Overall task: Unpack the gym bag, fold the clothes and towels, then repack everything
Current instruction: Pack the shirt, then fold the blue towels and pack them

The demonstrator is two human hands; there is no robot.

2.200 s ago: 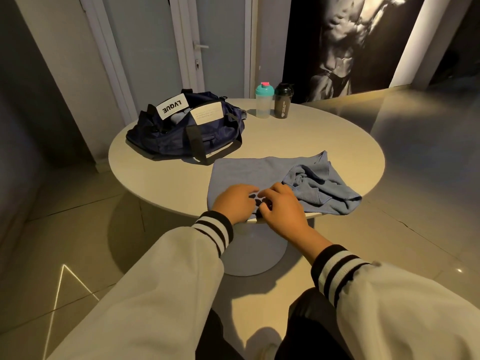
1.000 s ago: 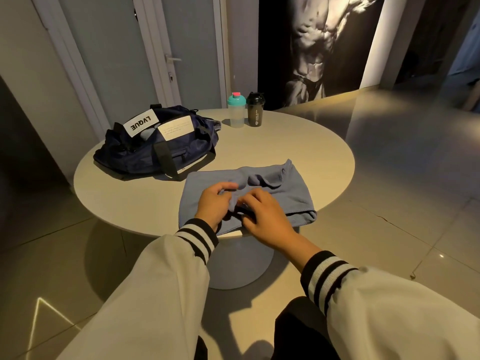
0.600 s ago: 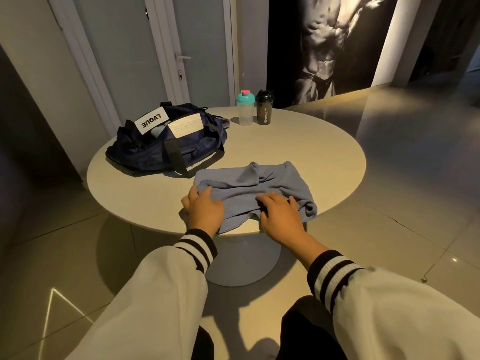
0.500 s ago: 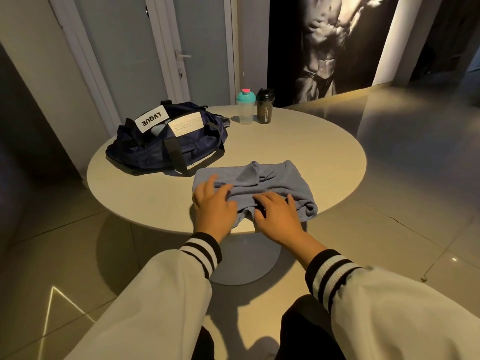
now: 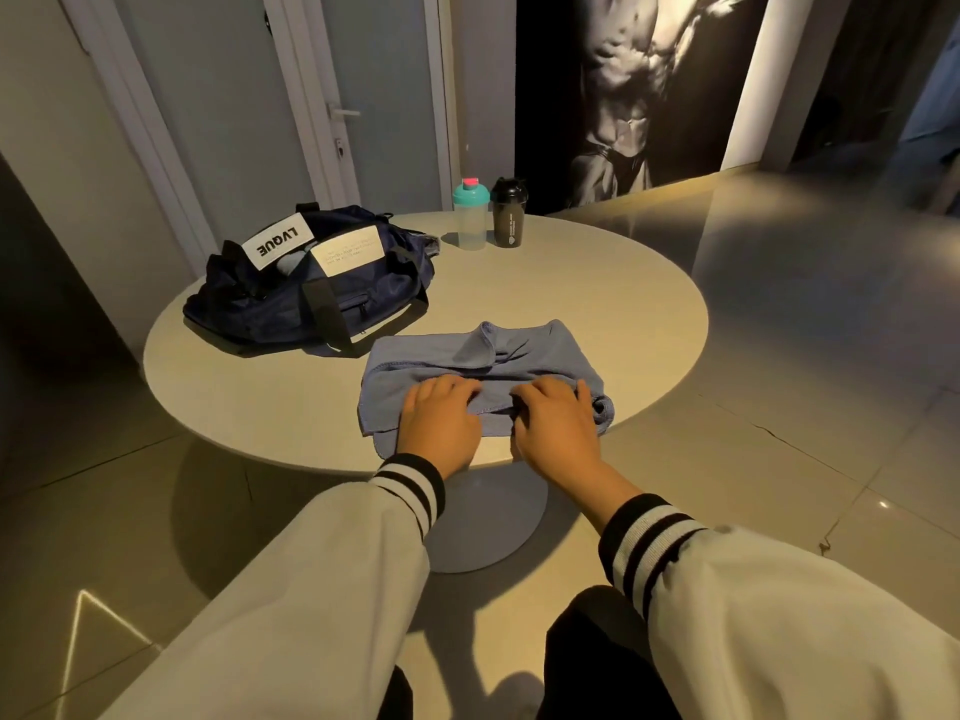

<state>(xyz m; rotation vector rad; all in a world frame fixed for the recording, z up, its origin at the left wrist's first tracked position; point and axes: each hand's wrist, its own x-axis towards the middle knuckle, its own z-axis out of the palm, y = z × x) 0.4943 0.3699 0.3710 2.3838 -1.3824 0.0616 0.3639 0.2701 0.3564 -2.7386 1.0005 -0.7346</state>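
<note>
My left hand [image 5: 439,426] and right hand [image 5: 556,426] press flat-fingered on the blue towel [image 5: 519,350] mid-frame, atop the round table [image 5: 597,304]; glossy tiled floor [image 5: 779,459] around.

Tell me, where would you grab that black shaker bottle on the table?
Probably round the straight body of the black plastic shaker bottle, below its lid, from the right or near side: it stands upright, and the clear teal-lidded bottle stands close on its left.
</note>
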